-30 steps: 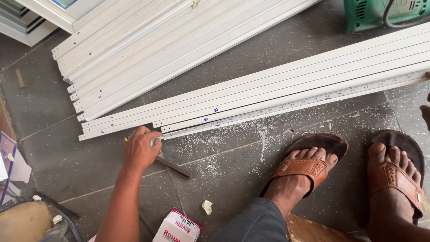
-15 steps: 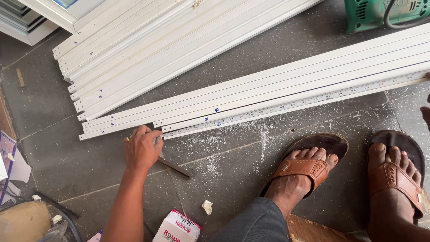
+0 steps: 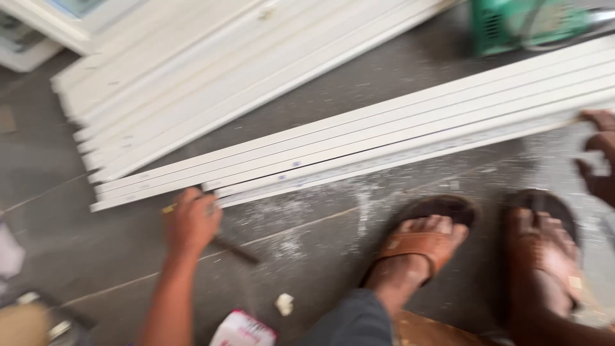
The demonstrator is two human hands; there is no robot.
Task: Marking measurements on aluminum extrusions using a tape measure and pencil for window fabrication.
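My left hand point(image 3: 191, 220) is closed around a thin yellow pencil point(image 3: 168, 208), right at the near ends of a bundle of long white strips point(image 3: 384, 138) lying on the grey floor. A dark thin stick point(image 3: 237, 250) lies on the floor just below that hand. My right hand point(image 3: 599, 154) shows at the frame's right edge, fingers curled by the front strip, which carries a ruler-like scale. It is partly cut off and blurred. My two feet in brown sandals point(image 3: 419, 247) point(image 3: 544, 256) stand on the floor near the strips.
A second stack of white strips point(image 3: 211, 70) lies at the back left. A green machine point(image 3: 525, 22) stands at the top right. White dust covers the floor point(image 3: 359, 198). A small white scrap point(image 3: 284, 303) and a white-and-red packet point(image 3: 242, 330) lie near the bottom.
The view has shifted and blurred, and more of my right hand shows at the right edge. My left hand stays at the strip ends.
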